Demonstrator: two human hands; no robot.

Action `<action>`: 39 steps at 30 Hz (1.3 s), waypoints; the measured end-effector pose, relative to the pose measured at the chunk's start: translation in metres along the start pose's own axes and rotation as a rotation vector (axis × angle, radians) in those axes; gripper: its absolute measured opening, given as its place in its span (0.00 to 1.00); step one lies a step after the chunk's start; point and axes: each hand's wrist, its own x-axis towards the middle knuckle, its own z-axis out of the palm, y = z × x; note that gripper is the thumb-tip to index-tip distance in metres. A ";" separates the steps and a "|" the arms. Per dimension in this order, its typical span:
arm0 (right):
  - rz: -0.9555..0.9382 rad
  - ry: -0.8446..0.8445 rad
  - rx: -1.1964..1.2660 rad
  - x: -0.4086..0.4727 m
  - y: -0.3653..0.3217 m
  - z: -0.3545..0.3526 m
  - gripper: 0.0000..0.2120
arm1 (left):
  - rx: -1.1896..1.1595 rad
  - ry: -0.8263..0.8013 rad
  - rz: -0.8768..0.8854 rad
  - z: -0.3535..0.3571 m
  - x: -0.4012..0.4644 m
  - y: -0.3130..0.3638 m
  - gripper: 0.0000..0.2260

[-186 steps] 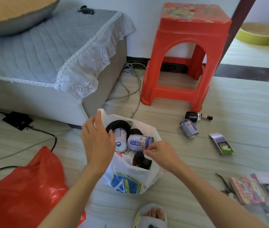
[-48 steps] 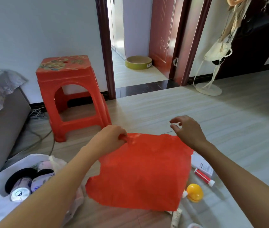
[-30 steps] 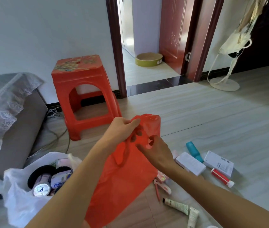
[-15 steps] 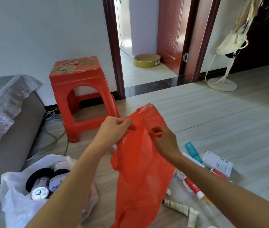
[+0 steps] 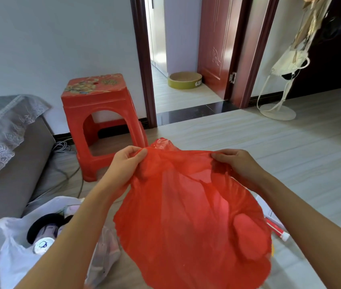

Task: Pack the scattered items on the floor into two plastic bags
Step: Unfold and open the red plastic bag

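- the red bag [image 5: 190, 215] hangs in the air in front of the person, above the floor [image 5: 290, 147] and just to the right of the white bag [image 5: 13, 253].
- the left hand [image 5: 126, 163] pinches the top edge of the red bag on its left side, with the fingers curled over the thin plastic.
- the right hand [image 5: 235, 163] pinches the same top edge on the right side, so the top is pulled wide between the two hands.
- the red bag looks very thin and soft. it crinkles and folds, and light shines through it, so it is surely very light.
- it has no shape of its own. it will flop shut if one hand lets go, so i think it is best to hold it by the top rim or the handles, one side in each hand.
- thin plastic can be slippery and can tear, so a firm pinch but no hard tug seems right.
- the white bag sits on the floor and is already full of things, like small cans and a black round thing.
- a red and white tube [image 5: 277, 229] lies on the floor at the right, partly hidden behind the red bag. it still has to go in.
- a red stool [image 5: 100, 122] stands near the wall behind the hands.
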 end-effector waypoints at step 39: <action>-0.363 0.040 -0.771 -0.009 0.004 0.006 0.07 | 0.438 -0.117 0.492 0.029 -0.004 -0.027 0.08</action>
